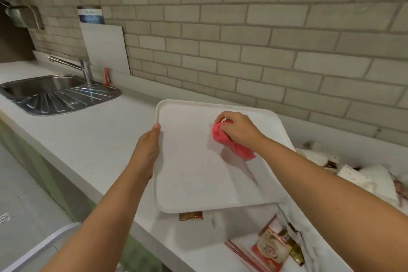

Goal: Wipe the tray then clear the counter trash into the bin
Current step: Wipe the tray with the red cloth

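A: What is far to the left of the left hand?
B: A shiny metal sink (50, 93) with a tap (85, 70). It is set in the white counter (92, 139).
A: And the left hand?
B: The left hand (146, 150) grips the left edge of the white tray (194, 183). Its thumb lies on top of the rim. The other fingers are hidden under the tray.
A: Where is the tray?
B: Over the counter. It goes from the left hand to past the right hand. The hands are apart.
A: What about the right hand?
B: The right hand (239, 129) holds a bunched pink cloth (231, 143) and presses it on the flat part of the tray.
A: Any trash?
B: Yes. A small brown wrapper (191, 215) peeks out from under the tray's near edge, nearer than both hands. A red and white wrapper (270, 249) lies under the right arm. Crumpled paper napkins (364, 176) sit to the right of the right hand, by the wall.
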A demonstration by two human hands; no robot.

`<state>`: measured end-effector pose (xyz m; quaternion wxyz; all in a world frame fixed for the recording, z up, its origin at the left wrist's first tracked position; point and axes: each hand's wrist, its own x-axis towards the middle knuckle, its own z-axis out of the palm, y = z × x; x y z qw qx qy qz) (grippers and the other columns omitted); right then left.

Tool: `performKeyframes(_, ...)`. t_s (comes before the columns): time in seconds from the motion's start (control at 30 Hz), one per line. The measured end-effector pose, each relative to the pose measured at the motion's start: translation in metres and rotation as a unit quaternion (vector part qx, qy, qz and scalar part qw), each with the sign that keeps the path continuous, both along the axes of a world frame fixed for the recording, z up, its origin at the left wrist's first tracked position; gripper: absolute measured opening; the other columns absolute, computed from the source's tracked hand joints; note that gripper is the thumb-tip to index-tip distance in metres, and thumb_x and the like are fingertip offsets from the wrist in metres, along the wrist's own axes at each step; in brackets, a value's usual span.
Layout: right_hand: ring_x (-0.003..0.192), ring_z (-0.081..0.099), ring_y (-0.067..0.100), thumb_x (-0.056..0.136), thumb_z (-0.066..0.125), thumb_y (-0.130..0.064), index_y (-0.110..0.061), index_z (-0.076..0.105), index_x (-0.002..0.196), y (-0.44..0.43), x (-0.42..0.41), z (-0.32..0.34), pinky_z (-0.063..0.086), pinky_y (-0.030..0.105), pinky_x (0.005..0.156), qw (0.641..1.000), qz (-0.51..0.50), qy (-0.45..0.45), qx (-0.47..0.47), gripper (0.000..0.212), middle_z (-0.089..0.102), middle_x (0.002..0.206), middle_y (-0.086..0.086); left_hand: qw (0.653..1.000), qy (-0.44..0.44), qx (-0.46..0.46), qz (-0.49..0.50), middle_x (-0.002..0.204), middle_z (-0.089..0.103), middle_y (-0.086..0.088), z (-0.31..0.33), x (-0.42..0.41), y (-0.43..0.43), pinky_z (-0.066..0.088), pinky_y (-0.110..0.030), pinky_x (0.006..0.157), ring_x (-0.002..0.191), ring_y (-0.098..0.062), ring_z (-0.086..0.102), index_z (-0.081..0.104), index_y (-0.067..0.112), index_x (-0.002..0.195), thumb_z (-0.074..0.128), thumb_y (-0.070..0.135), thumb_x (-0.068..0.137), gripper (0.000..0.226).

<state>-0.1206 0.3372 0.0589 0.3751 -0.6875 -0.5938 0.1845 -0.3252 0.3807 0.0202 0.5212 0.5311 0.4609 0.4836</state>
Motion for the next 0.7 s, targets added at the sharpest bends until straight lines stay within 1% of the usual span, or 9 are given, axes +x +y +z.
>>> performKeyframes(0.07,0.073,0.055,0.004,0.085,0.046,-0.005,-0.016,0.067,0.082,0.014,-0.013,0.016,0.043,0.013,0.068,0.999,0.019,0.014,0.022,0.024,0.062,0.077,-0.008,0.998,-0.047,-0.028,0.031,0.089,0.062,-0.002,0.000,-0.019,0.025,0.043,-0.022,0.057,0.075,-0.016,0.058,0.055,0.013,0.110,0.032,0.037,0.100,0.035)
performKeyframes(0.13,0.078,0.058,0.011,0.086,0.051,-0.011,-0.017,0.067,0.072,0.024,-0.017,0.032,0.046,0.020,0.073,0.995,0.039,0.086,0.043,0.022,0.065,0.078,-0.004,0.990,-0.119,-0.049,0.064,0.113,0.061,-0.010,-0.001,-0.041,0.052,0.047,-0.028,0.072,0.096,-0.025,0.058,0.053,0.005,0.122,0.033,0.037,0.100,0.043)
performKeyframes(0.2,0.069,0.059,0.017,0.086,0.057,-0.027,-0.016,0.067,0.070,0.035,-0.017,0.045,0.047,0.025,0.066,0.977,0.046,0.207,0.013,0.022,0.065,0.072,0.001,0.976,-0.187,-0.059,0.095,0.131,0.053,-0.014,-0.001,-0.063,0.078,0.045,-0.039,0.093,0.116,-0.029,0.053,0.045,0.003,0.132,0.031,0.036,0.101,0.048)
performKeyframes(0.27,0.058,0.059,0.020,0.087,0.058,-0.034,-0.012,0.065,0.070,0.046,-0.016,0.051,0.048,0.026,0.063,0.933,0.078,0.350,-0.022,0.029,0.064,0.064,0.004,0.964,-0.230,-0.046,0.126,0.133,0.052,-0.011,0.002,-0.079,0.101,0.041,-0.043,0.101,0.121,-0.028,0.051,0.042,0.004,0.134,0.029,0.035,0.102,0.047)
performKeyframes(0.37,0.046,0.060,0.015,0.089,0.054,-0.028,-0.009,0.059,0.068,0.070,-0.018,0.045,0.052,0.018,0.053,0.889,0.087,0.444,-0.075,0.029,0.062,0.055,0.004,0.948,-0.265,-0.038,0.174,0.130,0.054,-0.006,0.011,-0.093,0.128,0.045,-0.041,0.096,0.107,-0.021,0.056,0.039,0.007,0.137,0.027,0.035,0.102,0.047)
performKeyframes(0.47,0.043,0.061,0.016,0.088,0.058,-0.033,-0.007,0.059,0.069,0.094,-0.033,0.024,0.054,0.019,0.051,0.880,0.061,0.444,-0.156,0.032,0.064,0.053,0.006,0.930,-0.291,-0.052,0.218,0.125,0.056,-0.001,0.018,-0.098,0.153,0.049,-0.037,0.089,0.095,-0.017,0.058,0.038,0.009,0.137,0.027,0.034,0.102,0.044)
performKeyframes(0.53,0.048,0.062,0.015,0.087,0.059,-0.040,-0.006,0.061,0.082,0.109,-0.046,0.009,0.055,0.020,0.052,0.878,0.065,0.436,-0.188,0.034,0.065,0.059,0.006,0.923,-0.299,-0.060,0.236,0.122,0.057,-0.002,0.021,-0.094,0.166,0.049,-0.034,0.087,0.088,-0.015,0.058,0.040,0.009,0.136,0.028,0.032,0.102,0.043)
performKeyframes(0.6,0.049,0.062,0.014,0.087,0.058,-0.042,-0.009,0.059,0.095,0.129,-0.061,-0.003,0.057,0.022,0.054,0.865,0.081,0.455,-0.195,0.034,0.064,0.060,0.006,0.920,-0.297,-0.074,0.244,0.122,0.057,-0.002,0.021,-0.088,0.175,0.049,-0.032,0.083,0.091,-0.016,0.059,0.040,0.008,0.136,0.029,0.033,0.102,0.044)
performKeyframes(0.7,0.043,0.060,0.014,0.091,0.057,-0.030,-0.008,0.057,0.080,0.158,-0.084,-0.015,0.054,0.020,0.049,0.830,0.108,0.502,-0.216,0.025,0.062,0.052,0.005,0.923,-0.281,-0.090,0.248,0.124,0.057,-0.005,0.019,-0.081,0.190,0.049,-0.033,0.082,0.102,-0.020,0.058,0.038,0.006,0.137,0.030,0.032,0.102,0.044)
